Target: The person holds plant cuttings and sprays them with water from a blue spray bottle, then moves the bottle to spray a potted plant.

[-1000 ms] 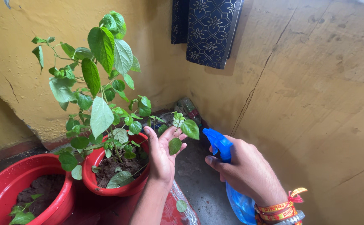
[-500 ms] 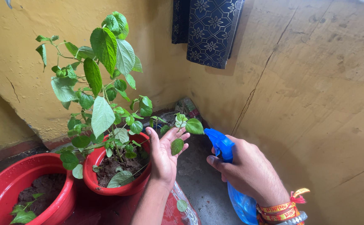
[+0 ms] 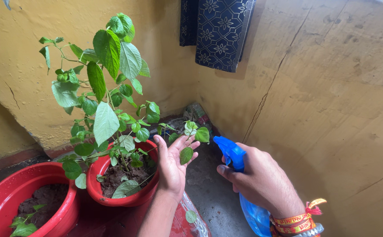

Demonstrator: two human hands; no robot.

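Right hand (image 3: 261, 180) is gripping a blue spray bottle (image 3: 244, 193), fingers wrapping its neck, index finger lying along the blue trigger head (image 3: 229, 151), nozzle pointing left toward the plant. Bottle body is hanging below the hand at the bottom edge, partly cut off. Red and yellow thread bands (image 3: 297, 219) are circling the right wrist.

Left hand (image 3: 171, 164) is staying open, palm up, fingers spread, cupping under a thin side branch (image 3: 191, 131) of the leafy green plant (image 3: 108, 96); small leaves are lying on and just above the fingertips. Not closing on anything.

Plant is growing from soil in a red pot (image 3: 125, 199), just left of the left hand, wrist touching or nearly touching the rim; cannot tell which. A second, bigger red pot (image 3: 7, 193) with soil and a small seedling is sitting at lower left, touching the first.

Yellow walls (image 3: 332, 109) are meeting in a corner behind; a dark blue patterned cloth (image 3: 220, 33) is hanging up top. Some litter is lying in the corner on the floor (image 3: 209, 193), blurred.
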